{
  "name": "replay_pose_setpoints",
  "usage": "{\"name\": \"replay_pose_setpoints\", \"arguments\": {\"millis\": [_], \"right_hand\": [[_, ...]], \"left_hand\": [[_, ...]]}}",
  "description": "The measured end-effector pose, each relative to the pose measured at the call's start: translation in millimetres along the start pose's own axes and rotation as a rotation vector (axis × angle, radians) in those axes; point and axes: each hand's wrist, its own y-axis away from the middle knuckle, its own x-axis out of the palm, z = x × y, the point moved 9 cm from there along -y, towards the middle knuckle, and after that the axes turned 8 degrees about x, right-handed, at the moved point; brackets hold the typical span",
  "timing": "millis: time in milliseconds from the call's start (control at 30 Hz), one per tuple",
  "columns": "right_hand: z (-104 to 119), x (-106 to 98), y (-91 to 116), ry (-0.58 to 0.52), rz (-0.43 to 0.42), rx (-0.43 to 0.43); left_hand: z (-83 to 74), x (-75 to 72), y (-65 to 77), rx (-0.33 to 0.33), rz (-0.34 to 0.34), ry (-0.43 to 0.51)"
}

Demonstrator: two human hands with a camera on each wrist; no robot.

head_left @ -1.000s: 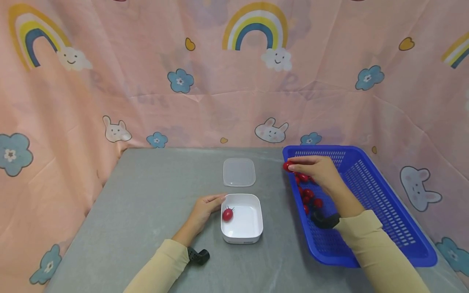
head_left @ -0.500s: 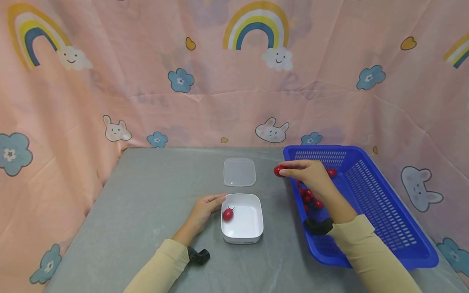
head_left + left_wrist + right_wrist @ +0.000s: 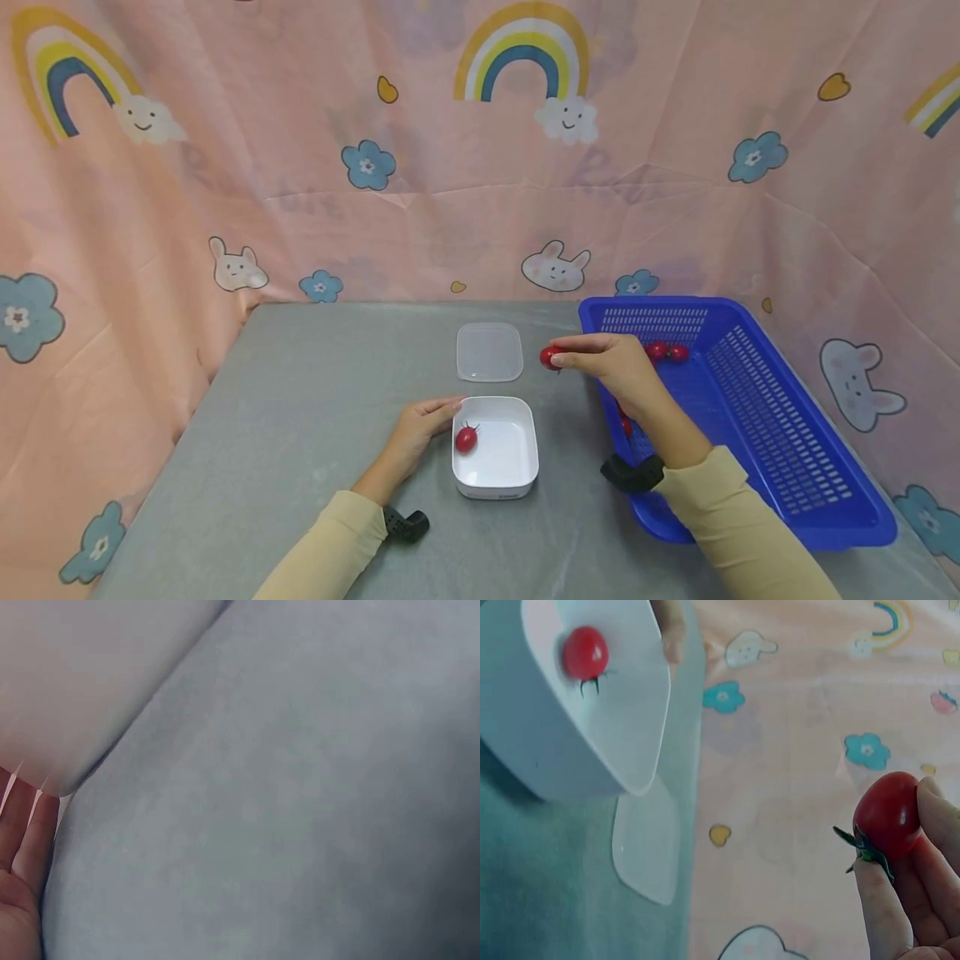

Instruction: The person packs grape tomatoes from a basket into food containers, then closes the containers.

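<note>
1. Right hand (image 3: 621, 371) pinches a tomato (image 3: 889, 814) above the table (image 3: 300, 417), between lid (image 3: 490, 353) and basket (image 3: 780, 425).
2. Left hand (image 3: 415, 429) touches the box (image 3: 495, 486), fingers fairly straight.
3. The tomato is probably light, slick, easily bruised: hold its sides softly.

Plain pale yellow sleeves (image 3: 326, 546), black curved wrist pieces (image 3: 407, 526)
</note>
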Motion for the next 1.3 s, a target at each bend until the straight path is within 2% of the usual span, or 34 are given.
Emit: {"name": "replay_pose_setpoints", "arguments": {"millis": [567,933,1133,1300], "right_hand": [[10,33,17,-0.048,0.044,-0.058],[12,45,20,-0.030,0.021,-0.053],[19,54,23,-0.066,0.033,-0.082],[19,58,29,-0.066,0.021,-0.068]], "left_hand": [[-0.3,0.7,1.2,-0.001,-0.009,0.022],[0.5,-0.5,0.1,0.011,-0.015,0.018],[-0.1,-0.6,-0.5,-0.001,-0.011,0.001],[-0.1,0.1,-0.2,-0.005,-0.004,-0.003]]}}
